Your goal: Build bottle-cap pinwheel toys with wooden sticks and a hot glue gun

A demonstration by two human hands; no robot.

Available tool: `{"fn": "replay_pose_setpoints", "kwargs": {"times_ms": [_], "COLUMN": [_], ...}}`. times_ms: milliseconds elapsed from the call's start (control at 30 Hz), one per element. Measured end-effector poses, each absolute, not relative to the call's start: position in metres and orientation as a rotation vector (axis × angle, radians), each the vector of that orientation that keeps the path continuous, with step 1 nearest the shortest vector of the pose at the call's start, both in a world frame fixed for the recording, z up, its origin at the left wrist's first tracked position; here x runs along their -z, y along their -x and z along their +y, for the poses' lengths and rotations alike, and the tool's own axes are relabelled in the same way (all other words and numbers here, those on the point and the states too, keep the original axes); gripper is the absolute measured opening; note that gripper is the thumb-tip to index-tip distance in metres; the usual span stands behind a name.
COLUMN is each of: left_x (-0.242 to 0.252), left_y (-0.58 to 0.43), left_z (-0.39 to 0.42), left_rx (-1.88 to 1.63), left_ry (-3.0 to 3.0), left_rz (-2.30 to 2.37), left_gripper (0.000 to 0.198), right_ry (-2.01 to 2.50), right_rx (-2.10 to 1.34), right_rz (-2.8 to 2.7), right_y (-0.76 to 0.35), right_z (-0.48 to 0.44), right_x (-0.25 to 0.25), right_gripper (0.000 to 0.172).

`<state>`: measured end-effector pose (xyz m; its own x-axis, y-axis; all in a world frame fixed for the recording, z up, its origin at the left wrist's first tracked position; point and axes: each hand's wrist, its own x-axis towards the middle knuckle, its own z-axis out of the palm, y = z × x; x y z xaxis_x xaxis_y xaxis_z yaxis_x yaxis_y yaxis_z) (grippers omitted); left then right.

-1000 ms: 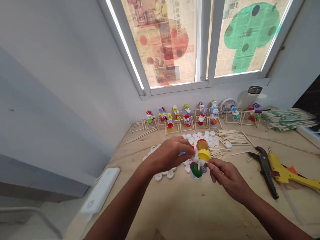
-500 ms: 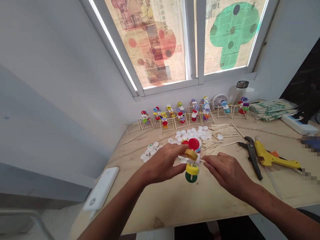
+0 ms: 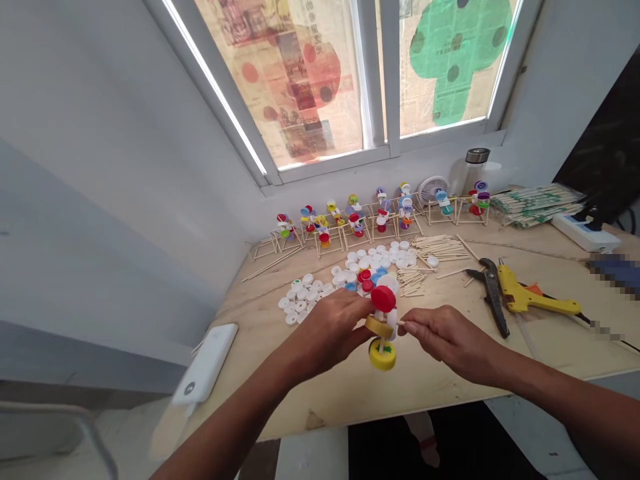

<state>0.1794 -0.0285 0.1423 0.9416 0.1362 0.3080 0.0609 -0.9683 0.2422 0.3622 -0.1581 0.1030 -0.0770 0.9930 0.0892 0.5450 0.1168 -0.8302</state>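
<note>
Over the front of the table I hold a small wheel of bottle caps joined to thin sticks, with red, gold, yellow and white caps showing. My left hand grips it from the left, its fingertips partly hidden behind the caps. On the other side, my right hand pinches the thin wooden stick that juts out of the wheel's hub. Behind the wheel lie loose white bottle caps and a few red caps and blue ones.
Stick frames with cap wheels line the wall. To the right lie wooden sticks, black-handled cutters, a yellow glue gun and a power strip. A fan and flask stand behind; a white device lies left.
The cap wheel has turned in my hands: the yellow cap now sits lowest and the green cap is out of sight. The camera view has shifted slightly, so the table appears higher.
</note>
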Motion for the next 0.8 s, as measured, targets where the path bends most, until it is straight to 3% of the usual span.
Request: {"fn": "replay_pose_setpoints", "kwargs": {"times_ms": [167,367,467,667,800], "left_x": [-0.142,-0.138,-0.135,-0.135,-0.135], "left_y": [-0.184,-0.187,-0.187,-0.187,-0.189], "left_z": [-0.033,-0.034,-0.029,-0.026,-0.029], "left_rx": [-0.495,-0.484,-0.423,-0.279,-0.282], "left_ry": [-2.963,-2.985,-2.872,-2.769,-2.776], "left_rz": [0.076,0.102,0.205,0.374,0.353], "left_gripper": [0.011,0.011,0.009,0.004,0.005], "right_ry": [1.268,1.112,1.326,1.644,1.674], "right_rx": [-1.491,-1.672,-1.362,-0.188,-0.102], "right_rz": [-1.220,-0.975,-1.308,-2.025,-2.086], "right_y": [-0.368,-0.368,-0.369,-0.371,-0.372], "right_z": [-0.154,-0.152,-0.153,-0.157,-0.158], "right_x": [-0.101,-0.092,-0.094,-0.087,-0.083], "right_gripper": [0.040,0.036,0.038,0.026,0.028]}}
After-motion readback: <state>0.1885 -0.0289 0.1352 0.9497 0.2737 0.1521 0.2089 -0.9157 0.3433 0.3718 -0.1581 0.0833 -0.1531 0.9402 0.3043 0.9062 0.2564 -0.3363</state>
